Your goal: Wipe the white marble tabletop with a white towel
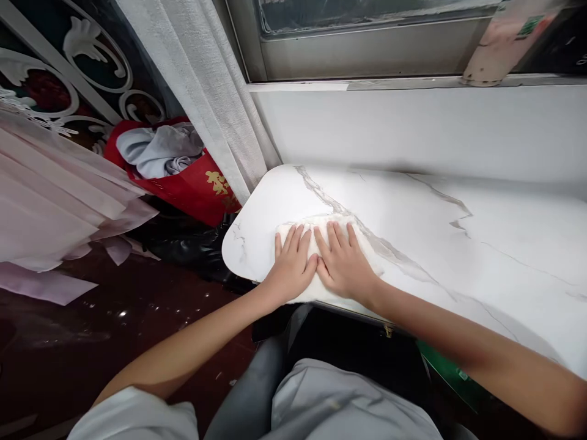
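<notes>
Light grey clothing [348,403] crowds the bottom centre of the frame, and beyond it both forearms reach up toward the middle. Down go the palms, side by side, on a white cloth [316,292]! It lies at the centre of the frame, near the rounded end of the marbled tabletop [413,214], reaching its near edge. Left hand [293,264]: flat, fingers slightly apart. Right hand [343,260]: flat too, fingers fanned wider, the thumbs meeting or nearly so. Neither pinches anything.

So the step in hand looks like pressing the cloth against the surface with both hands; whether it is sliding, one frame cannot tell. Any next move from this stance calls for level pressure from both palms, with care at that near edge, where the cloth could slip over.

Around them, a red bag [181,194] sits at upper left, and a cup [498,46] stands at upper right.
</notes>
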`<move>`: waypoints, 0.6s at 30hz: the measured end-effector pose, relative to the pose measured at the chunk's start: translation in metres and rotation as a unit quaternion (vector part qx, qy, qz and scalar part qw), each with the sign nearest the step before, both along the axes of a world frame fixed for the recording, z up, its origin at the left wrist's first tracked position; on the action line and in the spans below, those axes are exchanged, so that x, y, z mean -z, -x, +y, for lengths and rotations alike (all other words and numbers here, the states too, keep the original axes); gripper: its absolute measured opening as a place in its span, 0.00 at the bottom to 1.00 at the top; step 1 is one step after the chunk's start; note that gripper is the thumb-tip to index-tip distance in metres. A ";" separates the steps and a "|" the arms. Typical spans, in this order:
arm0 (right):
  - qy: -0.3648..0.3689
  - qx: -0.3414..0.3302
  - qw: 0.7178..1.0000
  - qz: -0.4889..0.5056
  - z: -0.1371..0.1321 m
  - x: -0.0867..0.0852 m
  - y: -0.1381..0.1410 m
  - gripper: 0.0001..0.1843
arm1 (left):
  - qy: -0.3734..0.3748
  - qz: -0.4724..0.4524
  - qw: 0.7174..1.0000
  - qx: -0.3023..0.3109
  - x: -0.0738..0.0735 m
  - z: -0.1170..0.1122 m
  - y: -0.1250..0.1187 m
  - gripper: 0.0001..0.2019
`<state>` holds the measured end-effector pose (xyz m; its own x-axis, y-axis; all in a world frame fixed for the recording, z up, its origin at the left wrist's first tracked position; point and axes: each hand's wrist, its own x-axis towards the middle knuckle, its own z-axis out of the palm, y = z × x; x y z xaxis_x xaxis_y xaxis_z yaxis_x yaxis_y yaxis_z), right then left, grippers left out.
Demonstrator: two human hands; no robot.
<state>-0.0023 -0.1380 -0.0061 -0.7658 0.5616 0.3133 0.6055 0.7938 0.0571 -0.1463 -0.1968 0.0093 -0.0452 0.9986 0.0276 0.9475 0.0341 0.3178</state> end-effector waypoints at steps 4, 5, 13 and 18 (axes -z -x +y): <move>0.021 0.017 1.000 -0.002 0.049 0.002 0.031 0.33 | -0.006 -0.002 1.000 -0.027 0.002 0.049 0.027 0.27; 0.025 0.021 0.999 -0.002 0.063 0.002 0.041 0.33 | -0.015 -0.004 0.999 -0.031 0.003 0.064 0.036 0.27; 0.061 0.045 0.997 0.010 0.155 0.003 0.103 0.33 | -0.047 -0.029 0.997 -0.045 0.009 0.163 0.099 0.26; 0.065 0.050 0.996 0.023 0.185 0.002 0.129 0.32 | -0.049 -0.022 0.998 -0.028 0.009 0.198 0.125 0.27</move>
<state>-0.1310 0.0469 -0.0085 -0.6912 0.6717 0.2664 0.6810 0.7289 -0.0709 -0.2715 0.0007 0.0002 -0.1045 0.9871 0.1210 0.9303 0.0540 0.3628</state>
